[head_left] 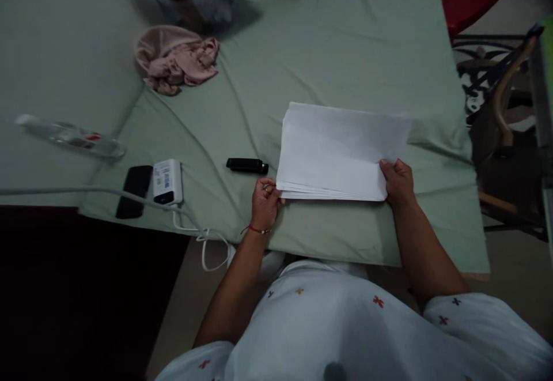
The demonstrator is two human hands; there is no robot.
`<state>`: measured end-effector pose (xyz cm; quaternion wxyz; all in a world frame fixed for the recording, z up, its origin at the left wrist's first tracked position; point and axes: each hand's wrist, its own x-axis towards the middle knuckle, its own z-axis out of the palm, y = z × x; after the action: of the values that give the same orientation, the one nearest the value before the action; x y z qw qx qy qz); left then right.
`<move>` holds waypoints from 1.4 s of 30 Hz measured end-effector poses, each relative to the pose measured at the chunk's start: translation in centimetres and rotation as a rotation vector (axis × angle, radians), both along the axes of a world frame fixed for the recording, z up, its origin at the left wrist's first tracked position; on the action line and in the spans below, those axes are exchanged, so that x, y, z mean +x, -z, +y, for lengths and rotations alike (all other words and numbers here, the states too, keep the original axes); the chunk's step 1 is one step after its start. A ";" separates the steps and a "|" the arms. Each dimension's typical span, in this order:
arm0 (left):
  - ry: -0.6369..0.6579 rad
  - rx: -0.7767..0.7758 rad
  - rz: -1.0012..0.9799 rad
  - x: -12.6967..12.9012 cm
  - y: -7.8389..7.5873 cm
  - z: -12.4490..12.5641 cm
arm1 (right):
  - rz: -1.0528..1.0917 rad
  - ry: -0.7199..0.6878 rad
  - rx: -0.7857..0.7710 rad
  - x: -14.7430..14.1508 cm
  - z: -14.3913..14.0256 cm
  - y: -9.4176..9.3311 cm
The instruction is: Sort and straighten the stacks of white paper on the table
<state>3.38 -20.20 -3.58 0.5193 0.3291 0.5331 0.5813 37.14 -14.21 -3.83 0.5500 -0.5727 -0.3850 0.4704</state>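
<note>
Hands (264, 199) (398, 182) on paper stack (337, 153)

the white charger block (167, 181) carries a blue-printed label, too small and blurred to read.

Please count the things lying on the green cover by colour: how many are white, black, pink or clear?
White: 2, the stack of paper held by the left hand and right hand, and the charger box
Black: 2, the phone and the small bar
Pink: 1, the cloth
Clear: 1, the bottle
Total: 6
</note>
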 end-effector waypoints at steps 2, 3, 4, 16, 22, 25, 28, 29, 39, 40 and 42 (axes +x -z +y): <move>-0.018 -0.002 -0.008 0.0 0.0 0.0 | -0.011 -0.004 0.001 -0.1 0.0 -0.1; -0.024 -0.005 -0.010 -0.1 0.0 0.0 | -0.018 -0.009 0.002 -0.1 0.0 -0.2; -0.026 -0.008 -0.010 -0.1 0.1 0.0 | -0.024 -0.014 0.005 -0.2 -0.1 -0.2; -0.023 0.070 -0.016 0.1 0.3 0.0 | 0.014 -0.012 0.007 -0.1 -0.1 -0.1; -0.054 -0.008 0.070 -0.1 1.0 0.0 | -0.052 -0.010 0.043 -0.4 0.0 -0.2; -0.030 0.020 0.052 -0.1 0.8 -0.2 | -0.068 -0.006 0.083 -0.3 0.1 -0.1; -0.003 0.036 0.024 -0.1 0.3 -0.4 | -0.050 0.004 0.076 -0.2 0.2 0.0; 0.004 0.039 0.004 -0.1 0.2 -0.4 | -0.049 0.003 0.067 -0.2 0.2 0.0; 0.016 0.039 0.002 -0.3 0.5 -0.3 | 0.006 -0.012 0.046 -0.1 0.3 -0.4; 0.010 0.037 0.039 -0.4 0.7 -0.3 | 0.013 -0.011 0.045 -0.1 0.3 -0.3; 0.001 0.027 0.114 -0.6 1.1 -0.1 | 0.019 -0.011 0.054 0.0 0.4 -0.2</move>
<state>2.73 -20.30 -4.70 0.4839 0.3688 0.5536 0.5686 37.13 -13.86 -3.63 0.5662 -0.5510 -0.3954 0.4684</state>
